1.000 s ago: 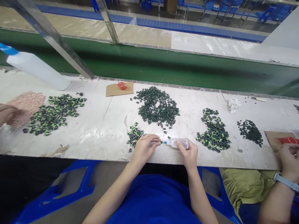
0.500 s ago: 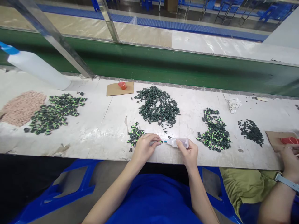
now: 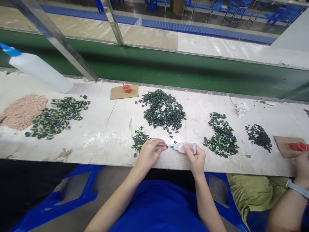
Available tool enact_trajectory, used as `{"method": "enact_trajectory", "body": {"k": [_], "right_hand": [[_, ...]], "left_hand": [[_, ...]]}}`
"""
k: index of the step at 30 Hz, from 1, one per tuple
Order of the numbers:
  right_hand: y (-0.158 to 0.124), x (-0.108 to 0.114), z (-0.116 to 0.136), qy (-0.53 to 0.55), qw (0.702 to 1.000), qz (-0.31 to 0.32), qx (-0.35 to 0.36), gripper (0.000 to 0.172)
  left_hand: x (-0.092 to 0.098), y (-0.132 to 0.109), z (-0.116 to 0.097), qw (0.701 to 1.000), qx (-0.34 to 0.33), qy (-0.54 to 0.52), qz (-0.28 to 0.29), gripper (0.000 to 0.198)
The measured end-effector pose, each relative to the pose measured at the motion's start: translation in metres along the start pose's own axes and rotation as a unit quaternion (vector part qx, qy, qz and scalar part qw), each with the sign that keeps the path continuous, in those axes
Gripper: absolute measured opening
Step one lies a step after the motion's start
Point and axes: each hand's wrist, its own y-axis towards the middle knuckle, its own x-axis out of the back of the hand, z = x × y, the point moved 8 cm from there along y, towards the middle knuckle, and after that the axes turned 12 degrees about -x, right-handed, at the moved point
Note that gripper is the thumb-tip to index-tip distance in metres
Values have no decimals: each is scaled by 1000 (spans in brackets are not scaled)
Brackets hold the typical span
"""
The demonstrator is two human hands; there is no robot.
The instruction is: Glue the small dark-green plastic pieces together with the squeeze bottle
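My left hand [image 3: 149, 154] is closed in a pinch on a small dark part with a green tip [image 3: 163, 147], held just above the white table's front edge [image 3: 101, 158]. My right hand [image 3: 196, 158] grips a small clear squeeze bottle [image 3: 185, 148] lying sideways, its blue nozzle touching the part's green tip. A small heap of green-tipped parts [image 3: 139, 140] lies just left of my left hand. A large pile of dark parts [image 3: 163, 109] sits beyond both hands.
More green-and-dark parts lie in piles at right [image 3: 220, 135], far right [image 3: 258, 137] and left [image 3: 54, 116], beside a pink pile [image 3: 23, 111]. A big white bottle [image 3: 36, 69] lies at back left. A red cap on cardboard [image 3: 126, 88]. Another person's arm [image 3: 293, 187] at right.
My hands have stayed in place with part and bottle. A hand at the far left over the pink pile has left the view; the person's hand at right has drawn back.
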Motion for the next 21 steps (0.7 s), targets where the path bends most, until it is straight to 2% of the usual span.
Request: {"method": "enact_trajectory", "body": {"k": [17, 19, 21], "right_hand": [[-1, -1, 0, -9, 1000, 8, 8, 26], [0, 3, -4, 5, 1000, -8, 9, 25], [0, 13, -9, 48, 997, -51, 16, 26]], "left_hand": [[-1, -1, 2, 1000, 8, 2, 3, 10], [-1, -1, 2, 1000, 7, 2, 4, 10], [-1, 0, 2, 1000, 8, 2, 13, 10]]}}
